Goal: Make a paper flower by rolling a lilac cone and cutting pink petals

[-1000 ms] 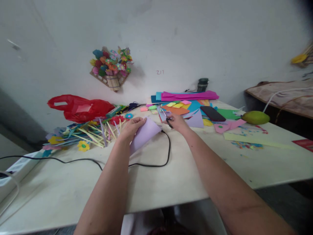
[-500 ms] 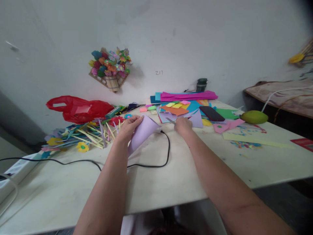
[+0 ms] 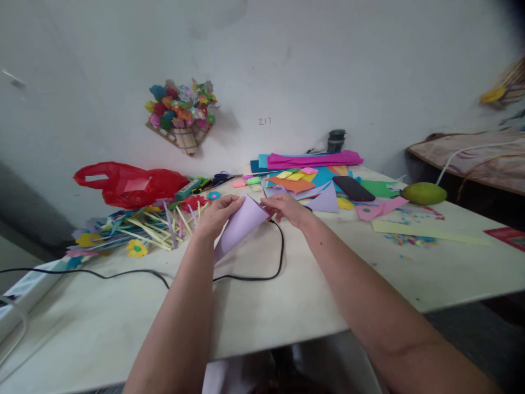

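A sheet of light purple paper, rolled into a cone, is held above the table in front of me. My left hand grips it at its upper left edge, thumb on the outer side. At the opposite edge, the fingers of my right hand are closed on the rim of the paper. Part of the cone's opening faces to the right. Behind my right wrist lies another purple piece of paper, with a small dark loop, perhaps a scissors handle, partly hidden beside it.
Paper flowers and pale strips lie at left, before a red plastic bag. Coloured paper, a phone, a green fruit and scraps lie at right. A black cable crosses the table.
My right hand has let go of the scissors and moved left to the cone's rim, where its fingers now close on the paper. My left hand still holds the cone.
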`<move>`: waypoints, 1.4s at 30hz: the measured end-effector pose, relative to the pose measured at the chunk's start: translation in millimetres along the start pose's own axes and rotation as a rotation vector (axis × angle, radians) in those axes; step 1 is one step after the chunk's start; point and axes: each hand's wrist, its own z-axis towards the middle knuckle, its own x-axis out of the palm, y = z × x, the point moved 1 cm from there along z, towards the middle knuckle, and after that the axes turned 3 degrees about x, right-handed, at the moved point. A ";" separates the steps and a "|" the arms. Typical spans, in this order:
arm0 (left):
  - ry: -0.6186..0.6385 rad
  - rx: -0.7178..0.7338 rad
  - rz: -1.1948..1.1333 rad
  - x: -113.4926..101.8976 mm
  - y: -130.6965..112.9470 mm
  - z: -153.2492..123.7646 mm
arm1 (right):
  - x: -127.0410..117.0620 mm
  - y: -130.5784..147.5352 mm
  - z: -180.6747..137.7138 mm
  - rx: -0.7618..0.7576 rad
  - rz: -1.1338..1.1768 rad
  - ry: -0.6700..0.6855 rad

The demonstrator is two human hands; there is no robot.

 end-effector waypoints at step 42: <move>-0.169 0.205 0.987 14.8 12.5 1.5 | -8.3 -14.6 8.5 -0.072 0.205 -0.213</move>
